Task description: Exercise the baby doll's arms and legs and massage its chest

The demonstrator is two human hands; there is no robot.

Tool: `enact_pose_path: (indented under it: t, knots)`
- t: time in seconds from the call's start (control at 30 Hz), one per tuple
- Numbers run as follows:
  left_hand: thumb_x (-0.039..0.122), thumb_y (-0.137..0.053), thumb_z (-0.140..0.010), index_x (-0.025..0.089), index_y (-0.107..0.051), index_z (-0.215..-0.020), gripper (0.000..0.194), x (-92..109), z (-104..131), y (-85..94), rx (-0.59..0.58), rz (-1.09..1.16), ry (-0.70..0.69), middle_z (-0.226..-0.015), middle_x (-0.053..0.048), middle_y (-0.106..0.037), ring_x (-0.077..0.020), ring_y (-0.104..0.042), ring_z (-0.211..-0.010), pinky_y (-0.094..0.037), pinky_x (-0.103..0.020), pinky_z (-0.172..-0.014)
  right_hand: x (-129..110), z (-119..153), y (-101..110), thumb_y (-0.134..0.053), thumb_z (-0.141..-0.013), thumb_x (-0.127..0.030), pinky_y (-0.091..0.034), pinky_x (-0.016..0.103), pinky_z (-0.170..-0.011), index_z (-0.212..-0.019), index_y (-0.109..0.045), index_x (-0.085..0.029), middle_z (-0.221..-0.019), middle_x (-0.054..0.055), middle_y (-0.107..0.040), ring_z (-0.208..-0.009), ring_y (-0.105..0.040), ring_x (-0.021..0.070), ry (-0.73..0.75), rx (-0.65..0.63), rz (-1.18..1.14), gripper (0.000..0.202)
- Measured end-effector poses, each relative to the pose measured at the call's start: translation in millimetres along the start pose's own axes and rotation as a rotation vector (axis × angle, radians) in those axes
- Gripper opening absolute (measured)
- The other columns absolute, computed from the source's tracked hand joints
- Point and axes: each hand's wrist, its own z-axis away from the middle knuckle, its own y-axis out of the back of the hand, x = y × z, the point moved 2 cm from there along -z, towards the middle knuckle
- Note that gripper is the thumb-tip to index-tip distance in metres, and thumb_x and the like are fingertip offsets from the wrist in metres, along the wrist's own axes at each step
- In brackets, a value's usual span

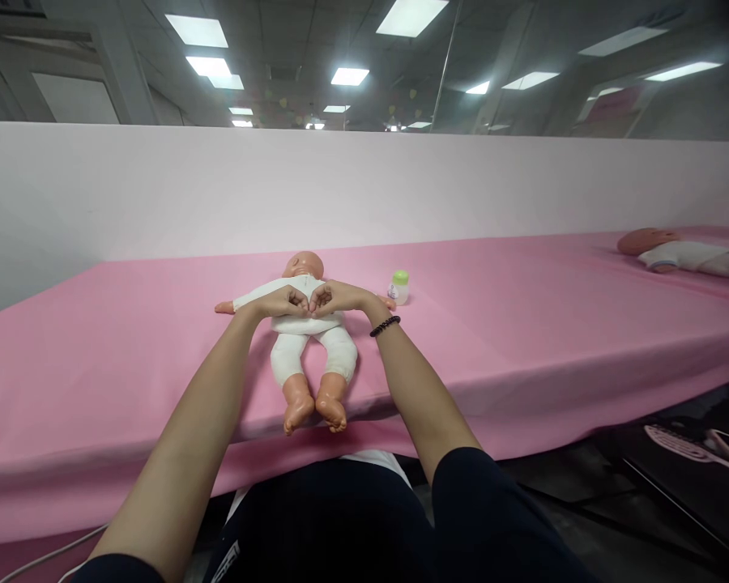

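A baby doll (292, 324) in a white long-sleeved top and white trousers lies on its back, head away from me and bare feet toward me. Over its chest, my left hand (284, 302) and my right hand (335, 298) come together with fingers curled and knuckles nearly touching. Both hands are closed at the front of the top; whether cloth or anything small is between the fingers is hidden. A dark beaded bracelet is on my right wrist. Just beyond that wrist, a small clear bottle with a green cap (399, 288) stands beside the doll's hand.
A pink cloth (492, 316) covers the long table and hangs over its front edge. A second doll (692, 253) lies at the far right. Behind the table runs a white wall (352, 186) with glass above. Dark furniture (662, 486) stands below at the right.
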Motion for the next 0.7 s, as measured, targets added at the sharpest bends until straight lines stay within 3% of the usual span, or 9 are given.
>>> enact_pose_path:
  t: [0.1,0.23,0.33,0.47,0.57,0.7]
  knots:
    - [0.039,-0.070,-0.075,0.023,-0.072,-0.079,0.017,-0.8,-0.1,-0.5,0.012,0.029,-0.002,-0.077,0.000,-0.057,-0.0164,-0.048,-0.071,-0.034,-0.029,-0.060,0.4,-0.2,-0.5,-0.072,-0.066,-0.018,-0.041,0.026,-0.073,-0.085,-0.075,-0.019,-0.086,0.000,-0.067,-0.085,-0.055,0.0164,0.008,0.010,-0.025,0.020]
    - [0.037,-0.073,-0.072,0.022,-0.072,-0.073,0.015,-1.6,-1.2,-3.0,0.026,0.059,-0.003,-0.069,0.000,-0.054,-0.0151,-0.043,-0.066,-0.030,-0.030,-0.056,2.3,-1.6,-2.2,-0.068,-0.066,-0.018,-0.039,0.026,-0.069,-0.080,-0.071,-0.019,-0.078,-0.002,-0.063,-0.076,-0.052,0.0141,0.007,-0.011,0.007,0.014]
    - [0.040,-0.067,-0.076,0.021,-0.066,-0.068,0.021,-2.9,-1.5,-2.6,0.108,0.093,-0.025,-0.068,0.001,-0.052,-0.0148,-0.043,-0.065,-0.031,-0.030,-0.058,5.6,-2.0,-0.5,-0.069,-0.071,-0.024,-0.042,0.027,-0.073,-0.085,-0.073,-0.018,-0.084,0.000,-0.067,-0.081,-0.055,0.0152,0.033,0.021,-0.021,0.016]
    - [0.044,-0.065,-0.079,0.021,-0.065,-0.075,0.024,-3.2,-1.3,-2.0,0.216,0.056,-0.034,-0.076,0.000,-0.060,-0.0170,-0.051,-0.073,-0.037,-0.030,-0.065,10.0,-3.9,0.0,-0.066,-0.074,-0.026,-0.045,0.028,-0.080,-0.091,-0.076,-0.017,-0.095,0.004,-0.071,-0.091,-0.059,0.0179,0.083,0.114,-0.016,0.021]
    - [0.040,-0.066,-0.078,0.021,-0.065,-0.077,0.019,0.9,-1.5,-4.3,0.212,-0.026,-0.032,-0.079,-0.001,-0.063,-0.0181,-0.054,-0.075,-0.039,-0.031,-0.067,12.5,-7.1,-3.5,-0.064,-0.073,-0.023,-0.043,0.027,-0.075,-0.087,-0.075,-0.016,-0.087,0.002,-0.070,-0.083,-0.058,0.0158,0.077,0.134,0.048,0.019]
    - [0.035,-0.065,-0.077,0.021,-0.059,-0.067,0.018,6.6,-0.9,-6.7,0.202,-0.049,-0.012,-0.068,0.001,-0.056,-0.0165,-0.048,-0.067,-0.034,-0.032,-0.062,16.6,-10.7,-6.0,-0.062,-0.075,-0.022,-0.041,0.026,-0.071,-0.086,-0.075,-0.015,-0.082,0.000,-0.069,-0.078,-0.056,0.0136,0.102,0.129,0.096,0.018]
